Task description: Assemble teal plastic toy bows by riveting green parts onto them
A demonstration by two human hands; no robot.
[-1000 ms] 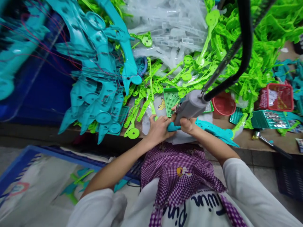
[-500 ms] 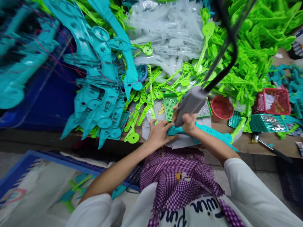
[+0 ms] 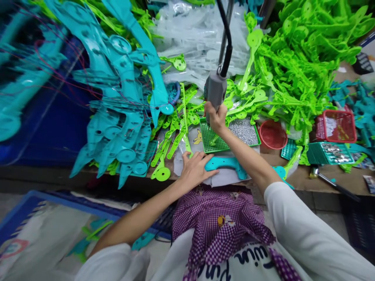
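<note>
My right hand is wrapped round the grip of a grey electric screwdriver, which hangs upright from a black cable. Its tip points down over the left side of a green perforated tray. Small silver screws are heaped in the tray's right side. At the bench's front edge my left hand holds the left end of a curved turquoise plastic part, fingers above and thumb below. The part lies on a pale cloth; my right forearm crosses above its right side.
Turquoise parts are stacked at the left beside a blue bin. Translucent parts and lime green parts are piled behind. To the right stand a red bowl, a red basket and a hammer-like tool.
My right hand has lifted the screwdriver off the turquoise part and carried it forward and left over the green tray, turning it upright. My left hand stays on the part.
</note>
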